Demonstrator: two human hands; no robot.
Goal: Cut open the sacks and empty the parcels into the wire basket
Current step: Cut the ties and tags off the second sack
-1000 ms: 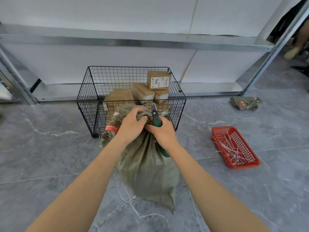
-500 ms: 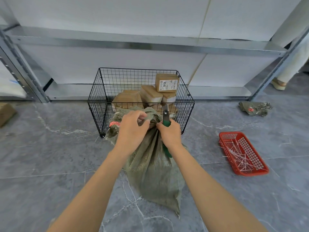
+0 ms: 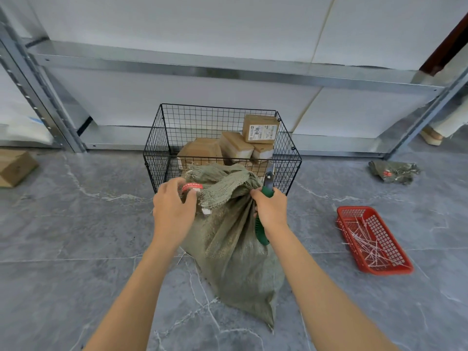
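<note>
A green woven sack [image 3: 233, 247] stands on the grey floor in front of the black wire basket [image 3: 162, 158], its gathered mouth leaning toward the basket's front wall. My left hand [image 3: 173, 211] grips the sack's mouth by the red-and-white tag [image 3: 192, 186]. My right hand [image 3: 271, 211] holds the green-handled cutter [image 3: 263, 231], blade up by the basket, and pinches the sack's neck with it. Several brown cardboard parcels [image 3: 260, 129] lie piled in the basket.
A red plastic tray [image 3: 374, 239] with several white cut ties lies on the floor to the right. A crumpled empty sack [image 3: 393, 171] lies beyond it. A cardboard box [image 3: 15, 167] sits at far left. Metal shelving [image 3: 228, 72] runs behind the basket.
My hands have drawn apart at the sack's neck, and its mouth has loosened and spread. The red tag now shows at my left fingers. The camera has shifted.
</note>
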